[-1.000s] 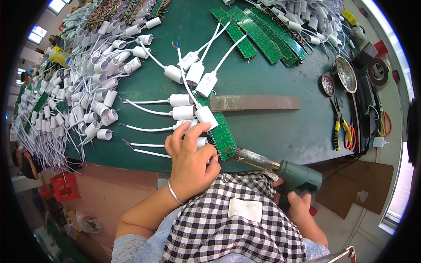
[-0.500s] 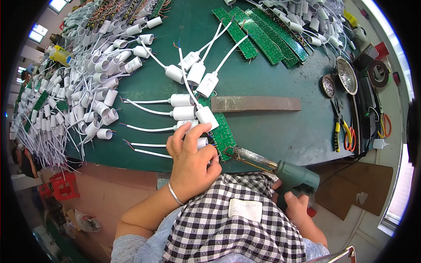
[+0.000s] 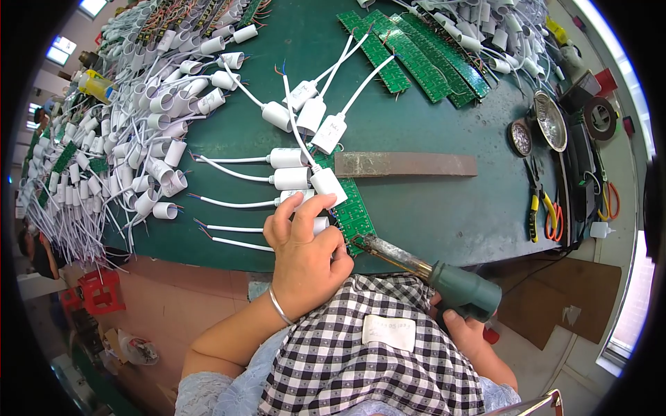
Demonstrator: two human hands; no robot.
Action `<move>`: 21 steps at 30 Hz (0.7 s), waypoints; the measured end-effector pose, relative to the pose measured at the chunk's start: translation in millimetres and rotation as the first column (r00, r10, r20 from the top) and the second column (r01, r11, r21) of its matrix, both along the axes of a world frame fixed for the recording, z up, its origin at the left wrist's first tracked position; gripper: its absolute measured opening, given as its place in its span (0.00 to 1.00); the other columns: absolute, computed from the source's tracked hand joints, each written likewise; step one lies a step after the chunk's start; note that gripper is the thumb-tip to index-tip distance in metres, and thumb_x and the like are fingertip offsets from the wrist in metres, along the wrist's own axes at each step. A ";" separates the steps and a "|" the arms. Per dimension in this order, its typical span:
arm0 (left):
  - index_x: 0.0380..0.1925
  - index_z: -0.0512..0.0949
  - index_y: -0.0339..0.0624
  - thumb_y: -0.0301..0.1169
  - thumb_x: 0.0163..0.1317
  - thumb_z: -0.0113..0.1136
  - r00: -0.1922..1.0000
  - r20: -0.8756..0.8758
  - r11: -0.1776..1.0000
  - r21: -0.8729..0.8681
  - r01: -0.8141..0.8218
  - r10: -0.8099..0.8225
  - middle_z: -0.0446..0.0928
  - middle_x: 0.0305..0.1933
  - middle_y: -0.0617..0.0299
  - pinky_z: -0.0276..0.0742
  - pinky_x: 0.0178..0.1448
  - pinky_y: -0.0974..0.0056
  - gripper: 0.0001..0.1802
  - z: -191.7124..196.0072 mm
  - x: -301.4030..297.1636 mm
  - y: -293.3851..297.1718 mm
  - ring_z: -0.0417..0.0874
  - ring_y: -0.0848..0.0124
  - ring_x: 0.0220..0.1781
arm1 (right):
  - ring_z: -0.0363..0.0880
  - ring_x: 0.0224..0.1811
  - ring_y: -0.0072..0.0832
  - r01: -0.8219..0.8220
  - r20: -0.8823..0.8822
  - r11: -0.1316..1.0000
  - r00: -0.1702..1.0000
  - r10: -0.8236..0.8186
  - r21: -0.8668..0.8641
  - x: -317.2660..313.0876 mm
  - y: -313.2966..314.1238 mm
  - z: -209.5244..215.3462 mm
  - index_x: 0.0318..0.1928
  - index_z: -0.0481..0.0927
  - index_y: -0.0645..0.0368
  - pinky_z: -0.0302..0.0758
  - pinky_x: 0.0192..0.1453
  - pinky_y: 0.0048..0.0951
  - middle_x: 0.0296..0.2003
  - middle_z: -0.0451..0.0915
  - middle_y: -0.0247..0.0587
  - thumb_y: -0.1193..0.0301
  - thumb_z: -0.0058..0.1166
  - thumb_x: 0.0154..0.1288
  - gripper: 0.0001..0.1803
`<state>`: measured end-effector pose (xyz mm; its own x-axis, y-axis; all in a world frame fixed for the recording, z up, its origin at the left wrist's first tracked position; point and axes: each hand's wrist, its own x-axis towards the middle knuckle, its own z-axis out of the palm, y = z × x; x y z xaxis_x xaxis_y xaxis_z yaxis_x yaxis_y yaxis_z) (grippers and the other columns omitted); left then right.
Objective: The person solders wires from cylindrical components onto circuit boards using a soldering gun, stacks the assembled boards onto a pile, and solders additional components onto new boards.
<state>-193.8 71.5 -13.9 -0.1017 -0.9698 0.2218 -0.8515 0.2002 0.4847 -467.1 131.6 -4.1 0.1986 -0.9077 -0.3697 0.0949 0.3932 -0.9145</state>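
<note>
My right hand (image 3: 466,331) is closed around the handle of a green soldering gun (image 3: 465,291). Its metal tip touches or almost touches the near end of a green circuit board strip (image 3: 355,216) at the table's front edge. My left hand (image 3: 305,253) lies over the board's left side, fingers curled and thumb bent in by the tip. What its fingertips hold is hidden. A white cable (image 3: 241,243) runs in under that hand. Beside its fingers lie white cylindrical caps with cables, one (image 3: 328,187) resting across the board and another (image 3: 290,178) to its left.
A flat brown metal bar (image 3: 406,164) lies right of the board. Piles of white cabled caps (image 3: 159,104) fill the left side. More green boards (image 3: 409,59) lie at the back. Pliers (image 3: 533,208), a small round tin (image 3: 519,137) and black tape (image 3: 599,116) are at the right.
The soldering gun has shifted slightly left and down, with its tip lower at the board's near end. My left hand stays almost where it was.
</note>
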 end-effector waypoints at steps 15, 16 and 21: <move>0.18 0.74 0.48 0.27 0.40 0.61 0.999 0.035 1.000 -0.017 0.002 -0.001 0.64 0.62 0.61 0.48 0.64 0.47 0.05 -0.6 -1.1 -1.0 0.56 0.48 0.65 | 0.76 0.46 0.34 -0.216 -0.339 0.976 0.920 0.195 -0.023 -16.7 6.8 -12.7 0.47 0.79 0.62 0.72 0.52 0.36 0.43 0.79 0.41 0.67 0.62 0.57 0.19; 0.18 0.74 0.48 0.27 0.40 0.61 0.999 0.037 1.000 -0.018 0.002 -0.002 0.64 0.62 0.62 0.48 0.64 0.47 0.05 -0.7 -1.0 -1.1 0.56 0.48 0.65 | 0.77 0.44 0.33 -0.225 -0.361 0.974 0.911 0.201 -0.026 -16.7 6.5 -12.3 0.46 0.79 0.63 0.73 0.50 0.35 0.43 0.78 0.42 0.67 0.62 0.56 0.18; 0.18 0.74 0.48 0.27 0.40 0.61 0.999 0.042 1.000 -0.024 0.004 -0.003 0.64 0.62 0.62 0.49 0.64 0.47 0.05 -0.5 -0.7 -2.2 0.56 0.49 0.65 | 0.79 0.32 0.32 -0.084 -0.065 0.989 0.995 0.076 -0.119 -17.0 -2.3 -11.7 0.51 0.73 0.66 0.78 0.37 0.31 0.46 0.76 0.45 0.65 0.59 0.59 0.23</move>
